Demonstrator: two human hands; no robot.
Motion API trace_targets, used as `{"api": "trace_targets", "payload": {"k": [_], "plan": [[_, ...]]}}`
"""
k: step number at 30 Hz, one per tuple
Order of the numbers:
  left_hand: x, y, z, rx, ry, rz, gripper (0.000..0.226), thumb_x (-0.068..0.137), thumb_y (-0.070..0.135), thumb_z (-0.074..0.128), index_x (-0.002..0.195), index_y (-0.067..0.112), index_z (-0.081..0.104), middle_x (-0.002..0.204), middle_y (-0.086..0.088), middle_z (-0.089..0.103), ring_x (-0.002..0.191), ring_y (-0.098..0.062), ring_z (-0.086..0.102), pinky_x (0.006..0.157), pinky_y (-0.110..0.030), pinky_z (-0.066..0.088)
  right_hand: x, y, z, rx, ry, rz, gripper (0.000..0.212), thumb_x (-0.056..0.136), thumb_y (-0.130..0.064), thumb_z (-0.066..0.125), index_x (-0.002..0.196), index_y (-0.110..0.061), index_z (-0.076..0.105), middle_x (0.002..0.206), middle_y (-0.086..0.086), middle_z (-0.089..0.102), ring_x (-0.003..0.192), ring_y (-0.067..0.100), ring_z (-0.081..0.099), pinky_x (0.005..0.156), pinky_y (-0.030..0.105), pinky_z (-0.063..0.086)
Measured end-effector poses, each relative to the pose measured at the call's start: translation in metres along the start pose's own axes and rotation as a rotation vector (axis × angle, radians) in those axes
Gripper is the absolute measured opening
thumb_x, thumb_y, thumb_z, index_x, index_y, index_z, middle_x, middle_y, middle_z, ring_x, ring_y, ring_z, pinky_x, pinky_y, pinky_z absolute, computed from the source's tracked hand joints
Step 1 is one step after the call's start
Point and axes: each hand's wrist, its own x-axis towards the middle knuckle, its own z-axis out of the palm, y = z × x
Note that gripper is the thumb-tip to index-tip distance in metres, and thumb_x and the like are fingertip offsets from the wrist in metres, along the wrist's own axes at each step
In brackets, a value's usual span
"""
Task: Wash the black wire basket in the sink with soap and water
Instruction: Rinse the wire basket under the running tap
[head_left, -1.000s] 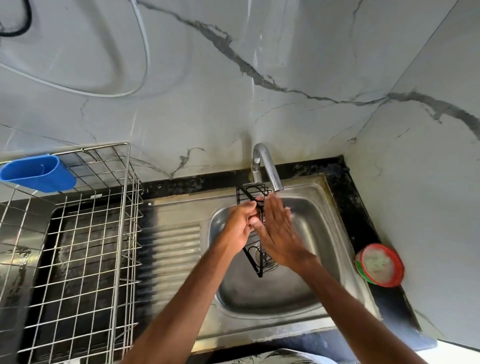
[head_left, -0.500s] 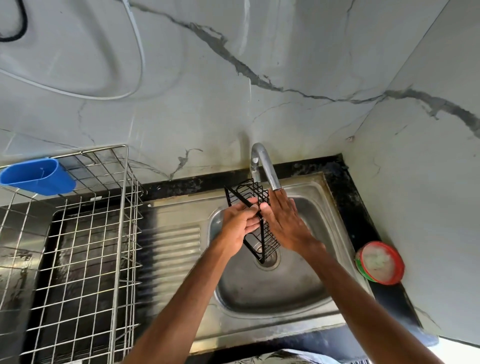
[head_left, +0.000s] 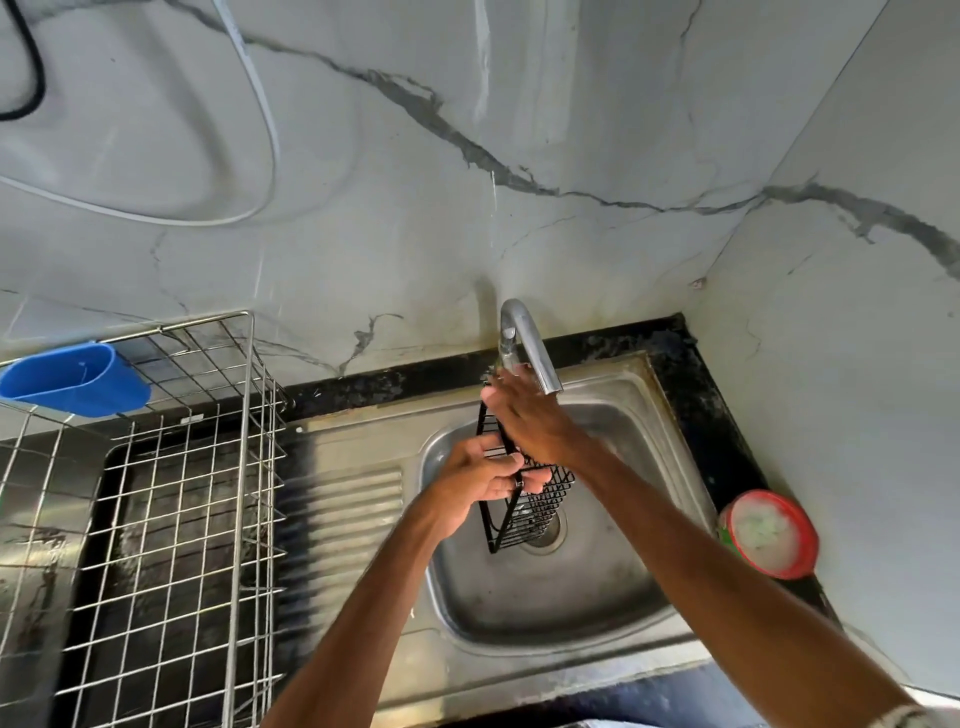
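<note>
Sink (head_left: 597, 654): you hold the black wire basket (head_left: 524, 514) over the basin, on end above the drain (head_left: 546, 536) so runoff falls in. Your left hand (head_left: 483, 478) curls round a side wire, steadying it. Your right hand (head_left: 535, 421) lies flat, fingers straight, on its upper end just under the tap (head_left: 530, 343), likely rubbing.

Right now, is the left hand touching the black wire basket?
Touching. The head view shows the left hand gripping the black wire basket by its frame.
</note>
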Motion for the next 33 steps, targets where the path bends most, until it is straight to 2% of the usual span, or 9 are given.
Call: {"api": "trace_targets", "payload": {"k": [2,4,11,14,18,24,27,30,33], "plan": [[0.001,-0.004,-0.002,0.040,0.038,0.005,0.034,0.101,0.003,0.062,0.134,0.010,0.059,0.106,-0.013,0.079,0.099,-0.026,0.078,0.097,-0.039,0.059,-0.013,-0.015,0.010,-0.103,-0.041,-0.006,0.091,0.093,-0.067,-0.010,0.159,-0.003,-0.006,0.166,0.015,-0.015,0.154,0.025,-0.017,0.126,0.046,-0.004],[0.002,-0.006,-0.004,0.031,0.072,-0.003,0.040,0.099,-0.003,0.062,0.134,0.015,0.057,0.108,-0.010,0.079,0.098,-0.025,0.077,0.089,-0.032,0.062,-0.018,-0.013,0.020,-0.105,0.007,-0.060,0.099,0.086,-0.076,-0.013,0.157,-0.007,-0.016,0.165,0.006,-0.024,0.151,0.016,-0.023,0.125,0.039,-0.010],[-0.005,-0.001,-0.007,0.011,-0.045,0.010,0.032,0.105,0.010,0.056,0.137,0.013,0.060,0.110,-0.017,0.078,0.106,-0.030,0.076,0.084,-0.023,0.059,-0.011,0.021,0.004,0.006,-0.017,0.131,0.065,0.108,-0.040,0.019,0.160,-0.008,-0.004,0.164,0.023,-0.019,0.153,0.041,-0.013,0.124,0.057,0.001],[-0.002,-0.006,-0.008,0.055,0.053,0.011,0.025,0.103,0.009,0.059,0.127,0.014,0.065,0.090,-0.001,0.080,0.092,-0.019,0.077,0.100,-0.042,0.058,-0.031,0.007,0.021,0.015,0.096,0.001,0.095,0.092,-0.075,0.002,0.161,-0.010,0.001,0.169,0.008,-0.008,0.156,0.022,-0.009,0.127,0.041,-0.002],[-0.005,-0.010,-0.013,0.034,0.056,0.031,0.055,0.085,0.023,0.076,0.139,0.021,0.063,0.114,-0.009,0.077,0.107,-0.023,0.073,0.103,-0.051,0.055,-0.082,-0.003,0.046,-0.049,0.021,-0.171,0.080,0.099,-0.063,0.007,0.159,-0.014,-0.014,0.162,-0.006,-0.028,0.147,0.000,-0.028,0.121,0.023,-0.014],[-0.004,-0.007,-0.006,0.116,0.057,-0.018,0.036,0.101,0.011,0.063,0.137,0.018,0.063,0.106,-0.009,0.079,0.098,-0.020,0.077,0.108,-0.050,0.051,-0.043,0.031,0.041,-0.130,0.050,-0.114,0.082,0.095,-0.067,-0.007,0.157,-0.016,-0.022,0.164,0.000,-0.030,0.149,0.011,-0.029,0.124,0.036,-0.011],[-0.008,-0.004,-0.006,0.081,-0.003,-0.016,0.035,0.105,0.016,0.058,0.140,0.017,0.059,0.109,-0.014,0.079,0.105,-0.026,0.076,0.114,-0.056,0.043,-0.011,0.034,0.022,0.002,0.056,0.022,0.070,0.105,-0.055,0.006,0.159,-0.014,-0.011,0.168,0.008,-0.014,0.155,0.025,-0.011,0.126,0.045,0.003],[-0.011,-0.007,-0.006,0.033,0.030,0.002,0.035,0.106,0.018,0.056,0.141,0.020,0.057,0.112,-0.015,0.078,0.109,-0.028,0.075,0.115,-0.055,0.040,-0.001,0.034,0.010,0.439,0.077,0.193,0.070,0.106,-0.055,0.029,0.156,-0.006,0.022,0.161,0.018,0.028,0.149,0.039,0.026,0.117,0.046,0.029],[-0.010,-0.016,-0.007,-0.053,0.087,0.053,0.037,0.105,0.017,0.056,0.142,0.021,0.057,0.113,-0.019,0.077,0.109,-0.032,0.074,0.114,-0.053,0.042,-0.015,0.028,0.012,0.797,0.079,0.200,0.058,0.108,-0.046,0.033,0.144,-0.003,0.048,0.141,0.012,0.056,0.131,0.029,0.053,0.098,0.030,0.050]]}}
